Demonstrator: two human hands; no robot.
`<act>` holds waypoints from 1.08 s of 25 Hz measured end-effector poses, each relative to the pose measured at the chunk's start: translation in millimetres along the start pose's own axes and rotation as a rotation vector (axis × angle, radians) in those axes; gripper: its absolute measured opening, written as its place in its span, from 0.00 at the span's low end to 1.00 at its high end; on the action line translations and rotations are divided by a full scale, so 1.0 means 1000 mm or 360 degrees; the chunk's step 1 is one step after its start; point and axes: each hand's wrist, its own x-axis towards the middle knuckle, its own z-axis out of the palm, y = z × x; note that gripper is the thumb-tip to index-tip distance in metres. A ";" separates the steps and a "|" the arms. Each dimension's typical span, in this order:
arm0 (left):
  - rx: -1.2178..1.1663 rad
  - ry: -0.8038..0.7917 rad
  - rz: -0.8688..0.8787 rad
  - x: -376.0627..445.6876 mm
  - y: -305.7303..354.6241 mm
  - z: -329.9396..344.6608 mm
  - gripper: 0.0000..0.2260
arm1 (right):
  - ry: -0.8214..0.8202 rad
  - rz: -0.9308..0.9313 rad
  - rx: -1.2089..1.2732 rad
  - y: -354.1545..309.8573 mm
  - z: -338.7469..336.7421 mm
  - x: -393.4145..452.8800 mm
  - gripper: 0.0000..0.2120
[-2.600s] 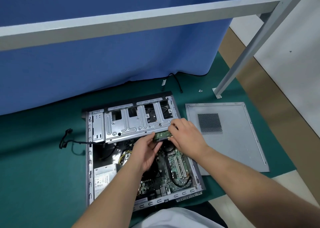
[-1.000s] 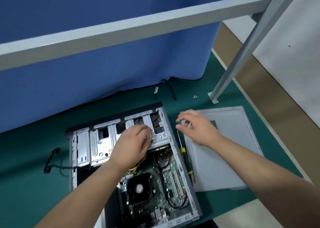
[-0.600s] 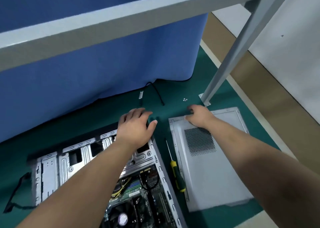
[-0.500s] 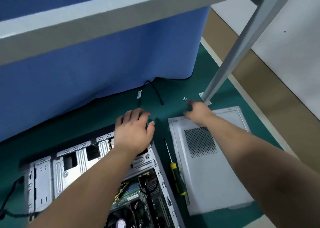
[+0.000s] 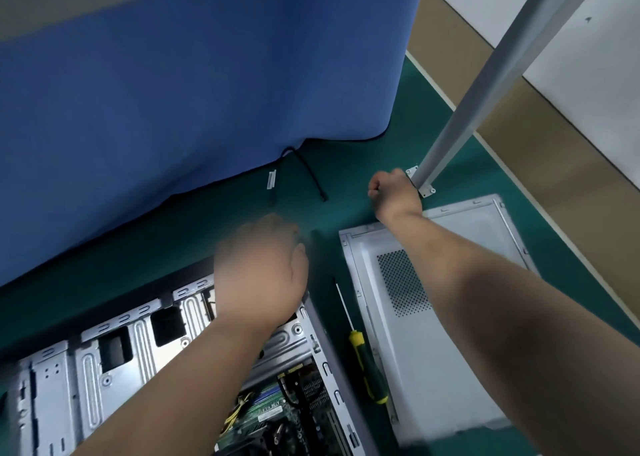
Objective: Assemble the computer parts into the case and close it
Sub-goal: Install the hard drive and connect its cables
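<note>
The case (image 5: 194,351) lies open on the green table (image 5: 346,192), its panel (image 5: 433,334) beside it with a screwdriver (image 5: 367,362) between. The step appears to be fetching screws: the right hand (image 5: 391,192) is curled on the table beyond the panel, beside the post foot (image 5: 424,182). Whether anything is pinched cannot be told. The left hand (image 5: 263,272), blurred, hovers over the case's far corner; its fingers cannot be made out. Next, a screw would have to be brought to the case. The case's near part is cut off.
</note>
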 end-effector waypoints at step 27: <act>-0.1949 -0.0372 -0.0562 -0.130 0.004 -0.099 0.06 | -0.0814 0.0055 0.1833 -0.064 -0.073 -0.294 0.12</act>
